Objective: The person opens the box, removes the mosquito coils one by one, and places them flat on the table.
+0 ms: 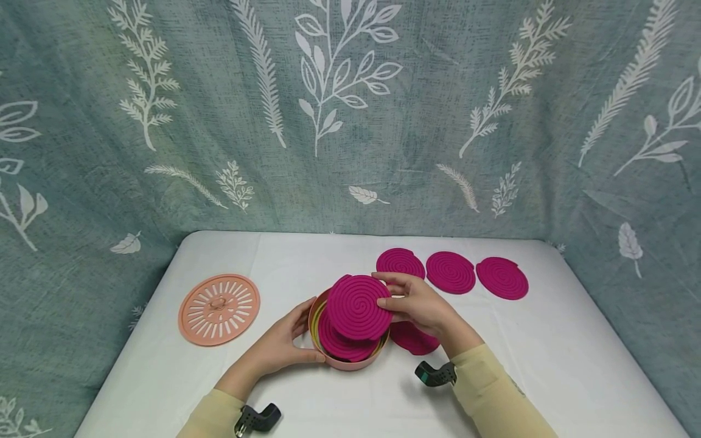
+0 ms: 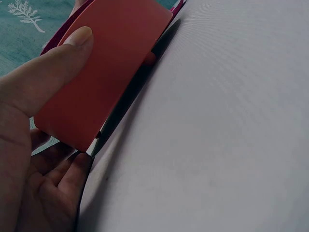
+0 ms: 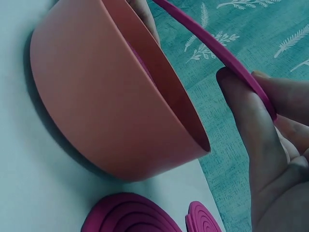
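A round coral container (image 1: 350,365) stands on the table, a magenta spiral coil (image 1: 336,340) and yellow edges visible inside it. My left hand (image 1: 282,344) grips its left side, thumb on the wall and fingers around toward the base (image 2: 53,164). Above the opening, a flat magenta spiral coil (image 1: 358,307) is tilted toward the camera. My right hand (image 1: 421,304) pinches this coil's right edge between thumb and fingers; the right wrist view shows the pinch edge-on, the coil (image 3: 217,48) apart from the container's rim.
At the left lies a round coral slotted lid (image 1: 219,333) with a small raised piece in its middle. Three magenta coils (image 1: 450,272) lie in a row at the back right. Another coil (image 1: 414,340) lies right of the container, partly under my right hand.
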{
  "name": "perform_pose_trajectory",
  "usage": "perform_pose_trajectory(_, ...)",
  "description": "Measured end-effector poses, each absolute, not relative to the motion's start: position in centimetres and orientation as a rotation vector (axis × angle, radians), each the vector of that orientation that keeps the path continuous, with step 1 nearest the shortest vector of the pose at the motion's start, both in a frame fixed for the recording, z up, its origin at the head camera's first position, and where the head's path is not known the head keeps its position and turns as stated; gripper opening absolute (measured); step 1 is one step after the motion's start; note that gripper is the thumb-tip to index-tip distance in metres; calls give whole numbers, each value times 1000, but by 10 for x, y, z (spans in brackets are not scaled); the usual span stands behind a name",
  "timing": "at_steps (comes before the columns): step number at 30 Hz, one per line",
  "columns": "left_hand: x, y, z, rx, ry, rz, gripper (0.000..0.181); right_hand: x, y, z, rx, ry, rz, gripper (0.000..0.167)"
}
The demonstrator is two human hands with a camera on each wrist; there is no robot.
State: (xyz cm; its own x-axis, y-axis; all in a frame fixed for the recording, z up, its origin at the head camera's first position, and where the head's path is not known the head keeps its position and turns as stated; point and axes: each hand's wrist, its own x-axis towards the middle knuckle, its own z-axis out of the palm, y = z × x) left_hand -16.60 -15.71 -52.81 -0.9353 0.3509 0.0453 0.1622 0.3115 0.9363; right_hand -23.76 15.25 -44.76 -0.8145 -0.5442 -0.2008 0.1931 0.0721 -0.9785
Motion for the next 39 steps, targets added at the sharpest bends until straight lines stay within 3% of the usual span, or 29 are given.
perform_pose_trajectory(39,-165,-158,-529,470,2418,1668,116,-212,233,-464,-131,1965,-1966,68)
